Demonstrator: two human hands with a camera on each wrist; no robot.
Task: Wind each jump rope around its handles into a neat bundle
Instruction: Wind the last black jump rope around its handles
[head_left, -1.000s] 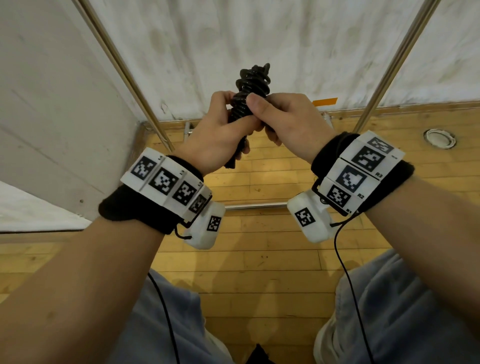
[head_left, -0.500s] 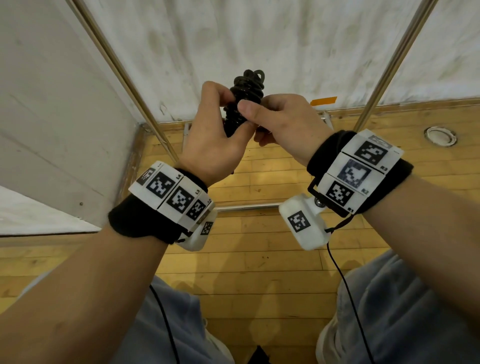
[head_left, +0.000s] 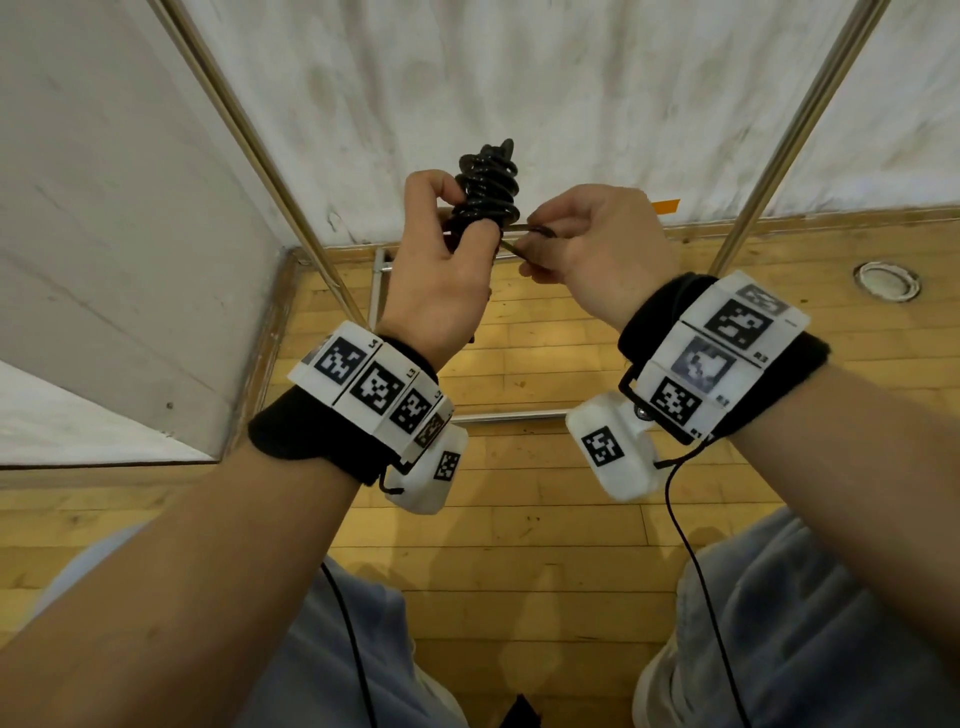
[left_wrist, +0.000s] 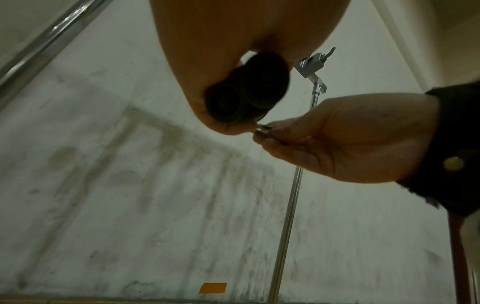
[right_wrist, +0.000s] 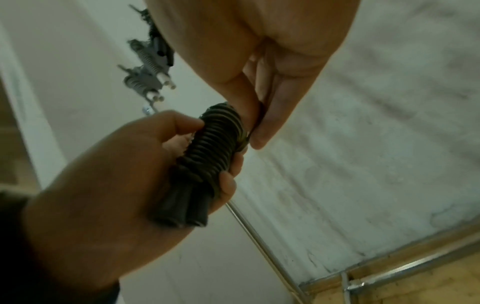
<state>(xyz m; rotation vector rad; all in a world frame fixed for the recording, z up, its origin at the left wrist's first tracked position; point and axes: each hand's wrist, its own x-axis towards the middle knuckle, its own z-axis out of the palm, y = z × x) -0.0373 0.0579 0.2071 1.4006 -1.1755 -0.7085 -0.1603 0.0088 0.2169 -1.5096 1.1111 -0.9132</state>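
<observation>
Head view shows your left hand (head_left: 441, 270) gripping the black jump rope bundle (head_left: 485, 189) upright in front of the white wall (head_left: 597, 93), fingers (head_left: 431, 187) curled round the coils. The two handles (right_wrist: 182, 207) lie side by side inside your palm, their butt ends protruding below it. Your right hand (head_left: 602, 249) sits just beside the bundle, thumb and fingers (right_wrist: 270, 117) pinching the loose rope end (head_left: 519, 240), which runs taut to the lowest coil. Below your wrists lies the wooden floor (head_left: 519, 545).
</observation>
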